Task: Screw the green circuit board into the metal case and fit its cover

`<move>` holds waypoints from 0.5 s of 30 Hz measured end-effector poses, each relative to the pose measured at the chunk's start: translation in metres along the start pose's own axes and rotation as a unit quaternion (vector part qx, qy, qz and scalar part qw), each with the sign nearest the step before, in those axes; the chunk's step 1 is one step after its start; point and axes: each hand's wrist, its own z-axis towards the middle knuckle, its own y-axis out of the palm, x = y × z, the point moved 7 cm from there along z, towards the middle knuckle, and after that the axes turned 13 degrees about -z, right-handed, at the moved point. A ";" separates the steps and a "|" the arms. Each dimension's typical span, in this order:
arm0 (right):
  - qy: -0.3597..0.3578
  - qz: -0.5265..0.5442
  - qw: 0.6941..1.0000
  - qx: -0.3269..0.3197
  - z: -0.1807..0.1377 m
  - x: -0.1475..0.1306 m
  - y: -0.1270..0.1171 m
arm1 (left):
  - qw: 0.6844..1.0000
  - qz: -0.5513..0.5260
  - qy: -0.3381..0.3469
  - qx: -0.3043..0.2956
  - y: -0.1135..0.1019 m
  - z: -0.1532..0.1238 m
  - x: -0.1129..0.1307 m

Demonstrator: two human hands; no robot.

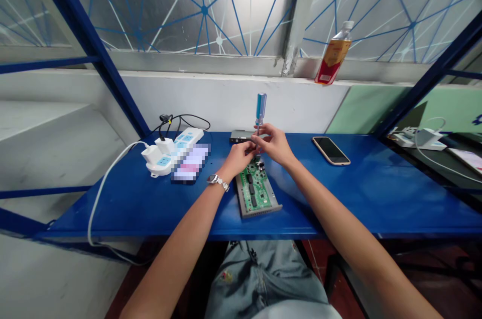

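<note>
A screwdriver (261,108) with a clear blue handle stands upright, its handle above my fingers and its shaft pointing down. My right hand (276,145) is closed with its fingers around the shaft below the handle. My left hand (240,159), with a silver watch (217,181) at the wrist, is pinched close beside the shaft's lower end; what it grips is hidden. Below both hands lies a green circuit board (259,189) in an open grey metal tray (259,212). The screwdriver's tip is hidden by my fingers. Behind my hands sits a dark flat box (240,135).
To the left lie a white power strip (176,150) with plugged-in chargers and a phone (191,163) with a lit screen. A dark-screened phone (331,150) rests to the right on the blue table (350,203). A drink bottle (334,54) stands on the window ledge.
</note>
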 end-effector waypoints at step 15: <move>0.004 0.064 0.996 -0.059 -0.004 -0.006 0.009 | 0.999 0.014 0.006 -0.032 0.002 0.000 -0.001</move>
